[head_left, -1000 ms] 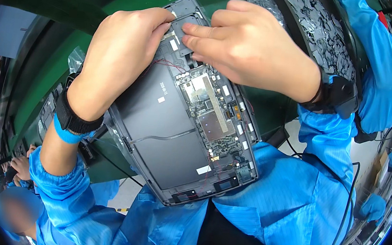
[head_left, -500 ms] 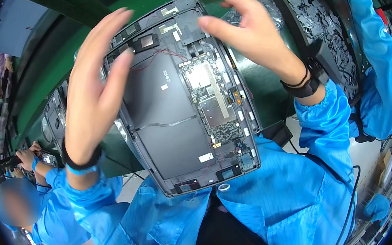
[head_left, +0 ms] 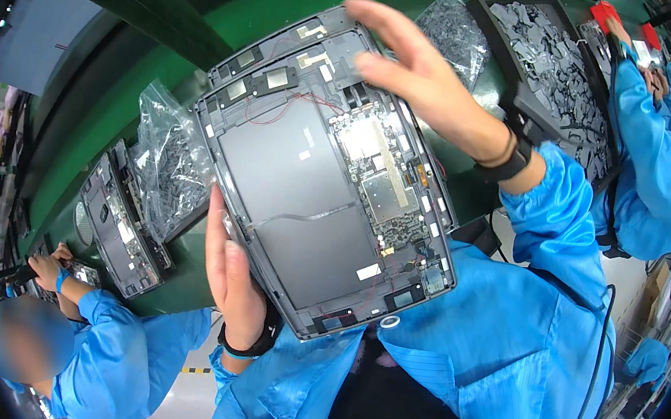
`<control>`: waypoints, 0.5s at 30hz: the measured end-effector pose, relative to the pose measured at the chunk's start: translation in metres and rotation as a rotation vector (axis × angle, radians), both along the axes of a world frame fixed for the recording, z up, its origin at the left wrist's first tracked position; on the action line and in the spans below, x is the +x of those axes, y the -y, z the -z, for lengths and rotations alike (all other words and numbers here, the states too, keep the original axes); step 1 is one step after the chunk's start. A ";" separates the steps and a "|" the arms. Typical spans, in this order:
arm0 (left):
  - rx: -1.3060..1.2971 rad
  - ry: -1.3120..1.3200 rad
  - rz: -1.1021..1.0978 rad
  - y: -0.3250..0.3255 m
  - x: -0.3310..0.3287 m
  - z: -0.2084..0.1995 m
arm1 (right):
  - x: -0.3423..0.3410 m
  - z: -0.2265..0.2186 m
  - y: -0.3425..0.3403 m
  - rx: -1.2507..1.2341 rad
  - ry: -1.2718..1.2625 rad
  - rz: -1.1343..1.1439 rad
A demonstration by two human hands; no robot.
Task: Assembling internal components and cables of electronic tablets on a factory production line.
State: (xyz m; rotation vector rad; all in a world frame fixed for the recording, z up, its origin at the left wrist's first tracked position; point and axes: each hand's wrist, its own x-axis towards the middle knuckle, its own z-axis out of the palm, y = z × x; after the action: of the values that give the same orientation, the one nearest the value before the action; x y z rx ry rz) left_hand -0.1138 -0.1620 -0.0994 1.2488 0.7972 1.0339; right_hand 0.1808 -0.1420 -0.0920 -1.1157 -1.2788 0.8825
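Observation:
In front of me lies an opened tablet point(head_left: 274, 169), its inside facing up. A large grey battery fills its left part, and a circuit board point(head_left: 385, 174) with silvery shields runs along the right. Thin red wires cross near the top. My left hand point(head_left: 232, 280) lies along the tablet's left edge, fingers stretched out and thumb apart. Whether it presses on the edge I cannot tell. My right hand point(head_left: 440, 93) hovers around the upper right corner, thumb and fingers spread. Another frame edge shows beneath the tablet's far side.
Clear plastic bags point(head_left: 168, 157) and more opened tablets point(head_left: 122, 227) lie on the green bench at the left. A dark tray point(head_left: 546, 68) of small black parts stands at the far right, near another plastic bag point(head_left: 454, 37). Co-workers in blue sit on both sides.
My left hand has come down from above the tablet's upper left to its left edge. My right hand has shifted slightly, still by the upper right corner. The view has moved a little.

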 end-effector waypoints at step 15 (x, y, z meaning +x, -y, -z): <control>0.029 0.008 0.120 0.008 0.000 -0.022 | -0.031 -0.002 0.112 -0.041 0.522 0.146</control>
State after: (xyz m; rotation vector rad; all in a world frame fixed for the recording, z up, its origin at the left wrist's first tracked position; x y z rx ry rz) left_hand -0.1134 -0.1697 -0.0778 1.3005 0.6946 0.9558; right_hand 0.1503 -0.2536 -0.0900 -1.5145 -1.5779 0.5230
